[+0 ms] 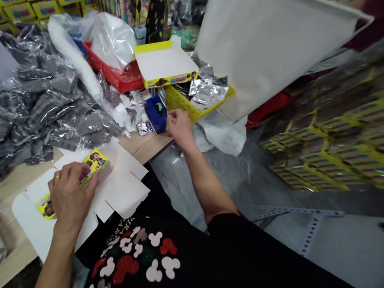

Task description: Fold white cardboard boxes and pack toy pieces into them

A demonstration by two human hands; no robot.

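Note:
My left hand (70, 193) is closed over a small yellow printed box (97, 162) with cartoon figures on it. The box lies on unfolded white cardboard (125, 184) at the table's near edge. Farther right, my right hand (180, 126) is pinched at the near corner of a small blue dispenser (157, 115), which looks like a tape dispenser. Whatever sits between those fingertips is too small to make out. Just behind that hand stands a yellow basket (182, 107) with silver packets (209, 91) in it.
Many grey pieces in clear plastic (36, 107) cover the table's left side. A red basket (117, 79) and an open yellow-edged carton (167, 61) stand behind. A large white sheet (263, 36) leans at right, with a person's sleeve beyond. Yellow boxes (332, 150) are stacked right.

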